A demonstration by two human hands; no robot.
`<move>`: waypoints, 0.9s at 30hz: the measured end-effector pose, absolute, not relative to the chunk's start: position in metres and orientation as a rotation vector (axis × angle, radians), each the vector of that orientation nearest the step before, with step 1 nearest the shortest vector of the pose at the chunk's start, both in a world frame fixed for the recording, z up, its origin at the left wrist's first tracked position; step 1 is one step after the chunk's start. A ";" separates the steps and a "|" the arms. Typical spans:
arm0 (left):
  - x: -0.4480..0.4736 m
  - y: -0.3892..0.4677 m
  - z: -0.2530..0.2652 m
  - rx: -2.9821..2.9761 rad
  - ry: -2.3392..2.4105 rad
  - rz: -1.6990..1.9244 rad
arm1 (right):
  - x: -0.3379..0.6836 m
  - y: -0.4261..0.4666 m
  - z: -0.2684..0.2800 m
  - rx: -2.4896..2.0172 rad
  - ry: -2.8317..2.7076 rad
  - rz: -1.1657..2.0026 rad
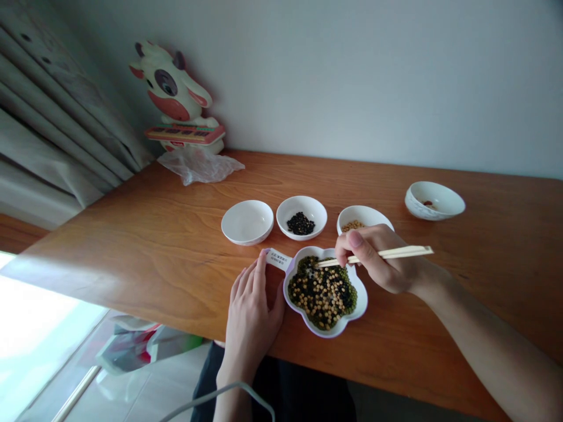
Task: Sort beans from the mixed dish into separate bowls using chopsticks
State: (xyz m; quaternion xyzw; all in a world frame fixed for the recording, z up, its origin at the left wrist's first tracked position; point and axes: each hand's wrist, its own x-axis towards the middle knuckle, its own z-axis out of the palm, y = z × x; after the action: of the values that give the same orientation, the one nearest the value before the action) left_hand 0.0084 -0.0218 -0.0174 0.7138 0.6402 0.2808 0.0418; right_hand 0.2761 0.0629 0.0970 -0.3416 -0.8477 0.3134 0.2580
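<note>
A flower-shaped white and lavender bowl sits near the table's front edge, filled with mixed green, black and tan beans. My right hand is closed around a pair of wooden chopsticks, whose tips dip into the beans at the bowl's upper part. My left hand lies on the table left of the bowl, fingers stretched out, with the index fingertip at the end of the labelled handle. Behind stand a white bowl with nothing visible inside, one holding black beans, and one with tan beans, partly hidden by my right hand.
Farther back at right stands a textured white bowl with a few small bits inside. A cow-shaped toy keyboard and a crumpled plastic bag are at the back left. A grey cable crosses my left forearm.
</note>
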 end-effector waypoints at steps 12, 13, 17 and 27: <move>0.009 -0.022 -0.018 2.192 1.958 0.878 | 0.276 0.063 0.098 -0.911 -2.326 0.831; 0.009 -0.022 -0.018 2.193 1.960 0.872 | 0.276 0.063 0.098 -0.917 -2.327 0.830; 0.008 -0.022 -0.017 2.192 1.968 0.847 | 0.274 0.062 0.099 -0.922 -2.334 0.826; 0.009 -0.022 -0.018 2.190 1.968 0.848 | 0.274 0.061 0.100 -0.968 -2.324 0.839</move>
State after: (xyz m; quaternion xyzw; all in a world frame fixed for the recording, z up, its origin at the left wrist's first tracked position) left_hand 0.0087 -0.0216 -0.0175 0.7141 0.6419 0.2766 0.0390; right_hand 0.2736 0.0610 0.0997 -0.3539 -0.8499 0.3067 0.2418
